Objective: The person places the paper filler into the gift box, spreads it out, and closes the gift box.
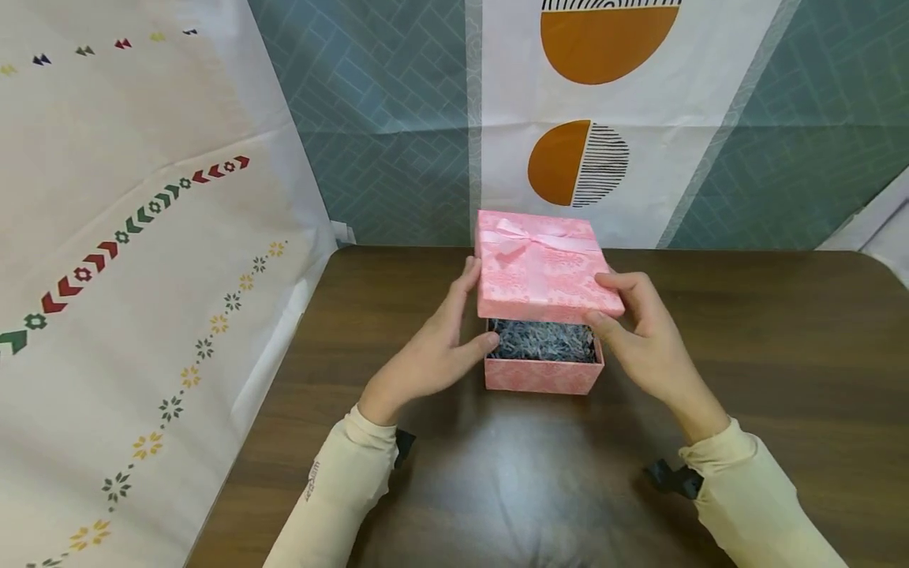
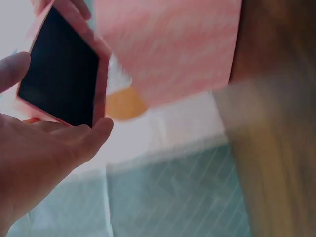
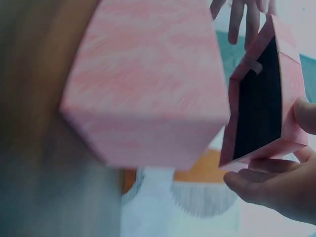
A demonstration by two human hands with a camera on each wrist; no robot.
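A pink patterned gift-box lid (image 1: pixel 547 268) with a ribbon bow is held tilted above the far part of its box. The pink box (image 1: pixel 543 376) stands uncovered on the table, with dark grey shredded filler (image 1: pixel 543 341) inside. My right hand (image 1: pixel 649 343) pinches the lid's near right corner between thumb and fingers. Beside the lid's left edge, my left hand (image 1: pixel 429 355) has its fingers extended and its thumb spread towards the box's left side. Both wrist views show the lid's black inside (image 2: pixel 61 69) and the box's outer walls (image 3: pixel 148 64).
The box stands on a brown wooden table (image 1: pixel 767 379). A teal and white patterned cloth (image 1: pixel 398 158) hangs behind the table. A white cloth with coloured motifs (image 1: pixel 142 276) hangs along the left side.
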